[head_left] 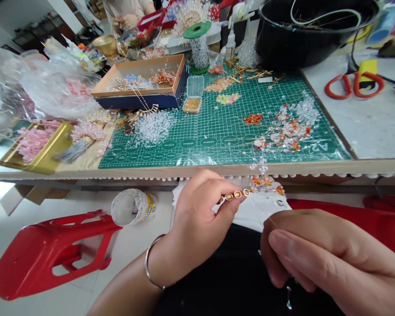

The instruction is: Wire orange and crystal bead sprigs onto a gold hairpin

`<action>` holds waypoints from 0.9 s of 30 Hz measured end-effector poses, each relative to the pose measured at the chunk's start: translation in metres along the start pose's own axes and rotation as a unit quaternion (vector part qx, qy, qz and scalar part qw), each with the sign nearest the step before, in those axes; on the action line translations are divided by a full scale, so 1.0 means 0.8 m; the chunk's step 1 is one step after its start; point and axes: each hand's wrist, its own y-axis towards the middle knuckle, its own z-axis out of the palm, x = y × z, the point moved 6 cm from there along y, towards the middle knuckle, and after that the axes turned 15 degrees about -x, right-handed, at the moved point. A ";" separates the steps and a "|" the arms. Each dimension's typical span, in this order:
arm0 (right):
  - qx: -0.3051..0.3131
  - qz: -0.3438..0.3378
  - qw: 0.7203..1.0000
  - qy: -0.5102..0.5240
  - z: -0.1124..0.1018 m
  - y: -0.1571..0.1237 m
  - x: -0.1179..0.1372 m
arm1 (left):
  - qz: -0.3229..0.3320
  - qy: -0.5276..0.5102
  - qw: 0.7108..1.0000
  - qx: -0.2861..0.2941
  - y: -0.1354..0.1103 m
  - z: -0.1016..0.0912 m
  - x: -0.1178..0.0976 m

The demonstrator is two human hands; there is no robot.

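Pinching a slim gold metal strip of round loops [229,196] between thumb and forefinger, the left hand [197,210] holds it just off the near edge of the white tabletop [375,131]. At the strip's right end sits a cluster of orange and clear faceted beads [257,181]. Farther right, the right hand [319,250] has its grip clenched on a hair-thin pale wire [272,222]; where that wire leads, I cannot tell from here. Good handling, I'd say, means a left grip firm but clear of the end loop, and light, even tension on the wire, so it neither kinks nor snags the beads.

Counting from the left: one red plastic stool [26,254] and one white plastic bucket [128,207], both below the near edge; then, toward the far edge, one navy-and-tan rectangular box [118,102], one small clear hinged case [195,85], one green-flanged spool [199,48] and one round black basin [283,48]; toward the right edge, one pair of orange-handled scissors [356,83]. Four gold loops show, one partly hidden.
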 end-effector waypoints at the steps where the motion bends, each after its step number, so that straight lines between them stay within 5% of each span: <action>1: 0.008 -0.003 1.000 0.003 0.001 0.000 0.001 | -0.003 0.001 1.000 -0.001 0.000 0.000 0.000; 16: 0.022 -0.048 0.998 0.018 0.003 0.003 0.001 | 0.028 0.008 0.999 -0.017 0.000 0.000 -0.007; 27: 0.029 0.071 0.997 -0.015 0.006 0.030 -0.005 | 0.068 0.054 0.996 0.021 -0.006 0.002 -0.014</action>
